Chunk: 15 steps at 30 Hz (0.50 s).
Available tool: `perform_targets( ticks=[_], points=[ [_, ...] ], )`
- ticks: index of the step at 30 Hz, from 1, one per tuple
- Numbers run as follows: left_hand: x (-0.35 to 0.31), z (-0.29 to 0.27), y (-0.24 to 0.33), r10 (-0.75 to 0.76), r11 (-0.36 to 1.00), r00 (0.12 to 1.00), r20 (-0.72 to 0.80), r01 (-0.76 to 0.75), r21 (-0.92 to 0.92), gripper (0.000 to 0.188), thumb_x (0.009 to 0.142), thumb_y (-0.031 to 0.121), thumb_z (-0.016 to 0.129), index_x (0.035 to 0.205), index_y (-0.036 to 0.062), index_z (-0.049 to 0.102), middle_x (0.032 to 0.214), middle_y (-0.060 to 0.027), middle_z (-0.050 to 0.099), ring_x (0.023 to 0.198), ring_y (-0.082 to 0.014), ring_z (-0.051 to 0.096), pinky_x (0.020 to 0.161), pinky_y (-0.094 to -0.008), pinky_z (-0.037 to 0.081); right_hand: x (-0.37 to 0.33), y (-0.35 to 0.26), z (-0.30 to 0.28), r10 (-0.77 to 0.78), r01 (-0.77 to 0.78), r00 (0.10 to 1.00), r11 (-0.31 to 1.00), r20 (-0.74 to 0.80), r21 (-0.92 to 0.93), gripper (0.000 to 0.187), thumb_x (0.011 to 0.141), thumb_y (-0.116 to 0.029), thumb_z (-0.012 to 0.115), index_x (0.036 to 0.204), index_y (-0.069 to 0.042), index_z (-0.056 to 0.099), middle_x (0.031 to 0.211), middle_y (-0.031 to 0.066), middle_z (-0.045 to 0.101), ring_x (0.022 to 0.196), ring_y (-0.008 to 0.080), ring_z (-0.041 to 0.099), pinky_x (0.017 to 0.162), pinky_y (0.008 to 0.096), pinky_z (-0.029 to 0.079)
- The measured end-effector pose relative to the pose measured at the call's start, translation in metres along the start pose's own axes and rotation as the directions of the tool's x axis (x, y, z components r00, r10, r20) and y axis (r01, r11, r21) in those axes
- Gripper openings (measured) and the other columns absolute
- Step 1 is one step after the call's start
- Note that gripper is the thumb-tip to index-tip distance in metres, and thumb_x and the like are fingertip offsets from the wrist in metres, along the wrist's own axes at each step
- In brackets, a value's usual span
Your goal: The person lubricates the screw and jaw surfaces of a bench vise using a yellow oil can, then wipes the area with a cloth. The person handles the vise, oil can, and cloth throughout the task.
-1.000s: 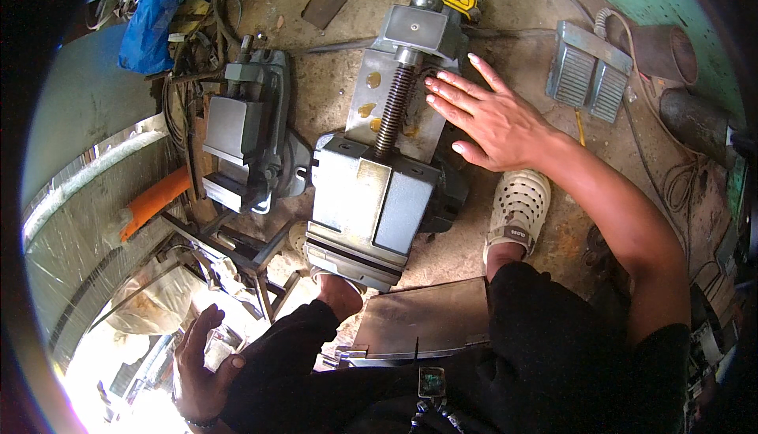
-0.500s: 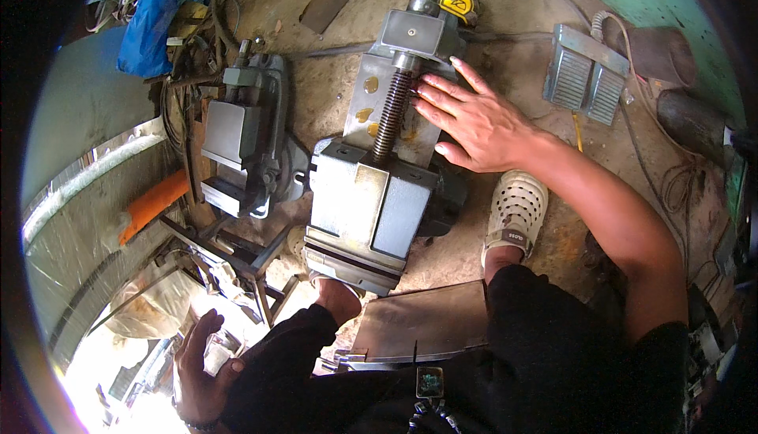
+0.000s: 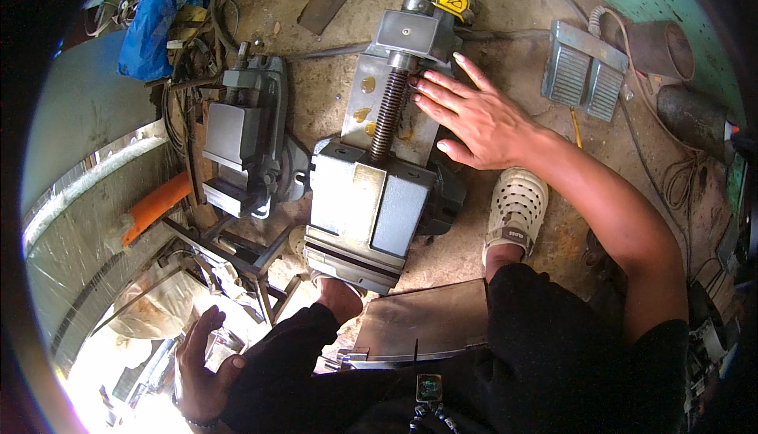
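Observation:
A large grey machine vise (image 3: 403, 221) lies on the floor before me, its threaded screw (image 3: 388, 114) bare along the middle. Small pools of amber oil (image 3: 361, 115) spot the flat metal bed left of the screw. My right hand (image 3: 482, 122) rests flat with fingers spread on the bed's right side, its fingertips close beside the screw and dark with grime. Down at the lower left, my left hand (image 3: 201, 371) hangs near my knee, thumb and fingers apart around nothing that I can see; the glare behind it is strong.
A second, smaller vise (image 3: 237, 138) stands to the left, near an orange tube (image 3: 158, 207) and a metal frame (image 3: 237, 256). A yellow tape measure (image 3: 454, 1) sits at the vise's far end. To the right are a foot pedal (image 3: 584, 71) and cables. A brown board (image 3: 426, 316) lies between my legs.
My right hand stays on the vise bed with its fingers spread and barely shifts. The left hand keeps its place and pose; the whole view has moved very slightly.

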<state>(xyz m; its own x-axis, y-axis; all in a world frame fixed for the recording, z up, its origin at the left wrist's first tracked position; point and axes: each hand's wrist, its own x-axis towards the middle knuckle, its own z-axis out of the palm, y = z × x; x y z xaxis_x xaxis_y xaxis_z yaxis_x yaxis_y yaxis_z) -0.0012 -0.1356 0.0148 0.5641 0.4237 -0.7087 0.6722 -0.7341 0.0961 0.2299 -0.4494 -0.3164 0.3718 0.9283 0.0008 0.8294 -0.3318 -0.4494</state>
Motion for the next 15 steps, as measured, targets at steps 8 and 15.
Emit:
perform_targets(
  ticks=[8,15],
  points=[
    [0.0,0.0,-0.002,0.008,1.0,1.0,-0.001,-0.008,0.014,0.089,0.08,0.059,0.07,0.139,-0.0049,0.049,0.124,-0.0228,0.063,0.12,-0.0321,0.058,0.106,-0.0453,0.041,-0.013,0.001,-0.005,0.002,-0.002,1.0,1.0,0.017,0.013,0.07,0.09,-0.037,0.052,0.148,-0.001,0.036,0.159,0.0129,0.03,0.149,0.0263,0.023,0.123,0.0551,0.004],
    [0.0,0.001,-0.005,0.015,0.999,1.0,-0.004,-0.015,0.033,0.089,0.08,0.059,0.07,0.138,-0.0057,0.049,0.124,-0.0232,0.063,0.12,-0.0331,0.059,0.104,-0.0457,0.042,-0.02,-0.003,-0.007,0.007,-0.006,0.998,1.0,0.066,-0.011,0.071,0.09,-0.038,0.052,0.149,-0.002,0.035,0.159,0.0126,0.029,0.149,0.0259,0.023,0.123,0.0556,0.004]
  ],
)
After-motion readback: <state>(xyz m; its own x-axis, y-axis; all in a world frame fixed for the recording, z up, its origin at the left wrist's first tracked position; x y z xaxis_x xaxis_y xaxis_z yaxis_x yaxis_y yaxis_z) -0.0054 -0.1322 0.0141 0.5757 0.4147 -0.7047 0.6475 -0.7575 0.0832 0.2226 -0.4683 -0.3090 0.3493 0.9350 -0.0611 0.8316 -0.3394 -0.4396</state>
